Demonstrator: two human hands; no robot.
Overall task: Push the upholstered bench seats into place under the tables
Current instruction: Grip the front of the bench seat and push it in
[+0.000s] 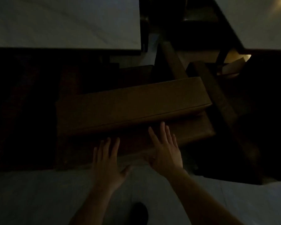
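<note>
The room is very dim, and most of what lies below the person sits in deep shadow. A brown upholstered bench seat stands on the pale floor in front of them, angled so that its right end points further away than its left. Its top cushion catches a little light; the lower front face beneath it is darker.

Both hands reach forward with fingers straight and spread, gripping nothing. The left hand lies palm down at the bench's near lower edge, fingertips pointing up toward the cushion. The right hand sits just beside it, a little further forward, its fingertips reaching the seam under the top cushion. Whether the palms are pressing firmly or only resting against the upholstery is hard to tell in this light.

Beyond the bench, a pale tabletop fills the upper left, its near edge well apart from the bench's far side, with darkness under it. A second pale tabletop shows in the upper right corner. Between them, dark wooden furniture parts run diagonally past the bench's right end; what they belong to is unclear. A dark shoe tip shows on the floor between the forearms.
</note>
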